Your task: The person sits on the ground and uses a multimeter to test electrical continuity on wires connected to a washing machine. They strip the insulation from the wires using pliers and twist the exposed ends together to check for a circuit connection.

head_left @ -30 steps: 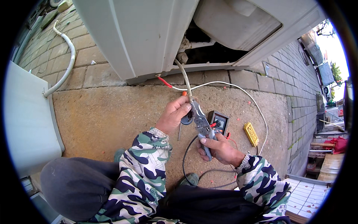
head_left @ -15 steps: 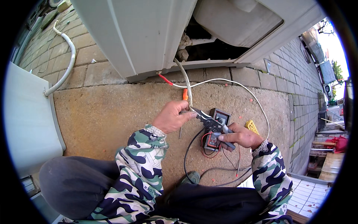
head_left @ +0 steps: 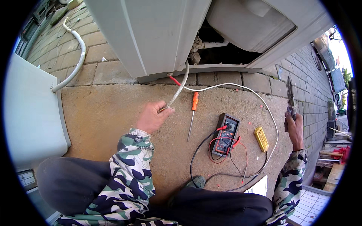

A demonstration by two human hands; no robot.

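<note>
- Left hand (head_left: 152, 116) pinches off-white round cable (head_left: 176, 96) near its near end, length curving far-right.
- Right hand (head_left: 295, 128) grips grey-handled metal pliers (head_left: 290, 94), heads pointing far.

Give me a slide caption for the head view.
Left hand holding a pale cable, right hand gripping pliers, meter on the ground.

We list: camouflage sleeves (head_left: 132, 169), green, white and dark, lettered; gathered pale cuffs (head_left: 139, 132) just behind left grip (head_left: 152, 116) and right grip (head_left: 295, 130); dark trousers (head_left: 222, 205); greenish shoe (head_left: 197, 182).
</note>
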